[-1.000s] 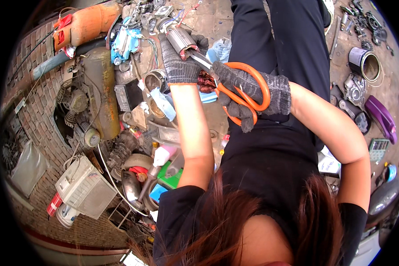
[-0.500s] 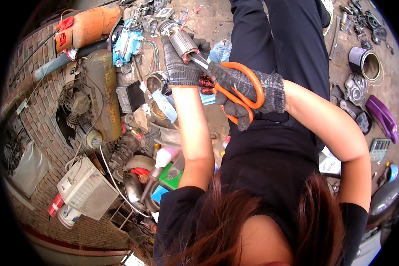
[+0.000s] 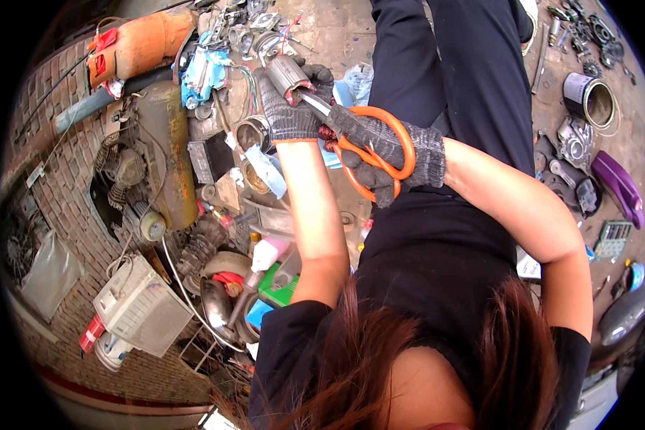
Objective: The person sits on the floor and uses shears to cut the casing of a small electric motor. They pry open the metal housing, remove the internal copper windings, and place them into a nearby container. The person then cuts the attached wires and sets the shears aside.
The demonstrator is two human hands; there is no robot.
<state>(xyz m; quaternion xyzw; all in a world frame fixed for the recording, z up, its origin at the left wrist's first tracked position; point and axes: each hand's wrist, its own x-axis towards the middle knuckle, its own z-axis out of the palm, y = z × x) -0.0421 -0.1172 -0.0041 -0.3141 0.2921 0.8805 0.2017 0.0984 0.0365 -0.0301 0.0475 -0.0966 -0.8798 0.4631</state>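
Observation:
My left hand [image 3: 292, 115], in a grey-black knit glove with an orange cuff, is closed around a metal cylinder [image 3: 285, 75], its near end rimmed with red. My right hand [image 3: 387, 143], also gloved, grips a pair of large orange-handled scissors [image 3: 408, 161], fingers in and around the loops. The steel blades point up-left into or against the near end of the cylinder; their tips are hidden. Reddish copper windings [image 3: 327, 134] show just below the blades, between my hands; what they are attached to is unclear. Blue cloth [image 3: 355, 80] lies behind my hands.
My legs [image 3: 466, 79] stretch ahead. Left are an orange gas cylinder [image 3: 143, 46], a yellowish tank [image 3: 168, 158], a brick surface [image 3: 57, 201] and heaped machine parts. Right are a metal can [image 3: 595, 100], metal parts [image 3: 577, 143] and a purple plastic piece [image 3: 616, 186].
My right hand and the scissors have shifted slightly left toward my left hand, and the right arm follows. The metal cylinder has moved a little; both grips stay closed.

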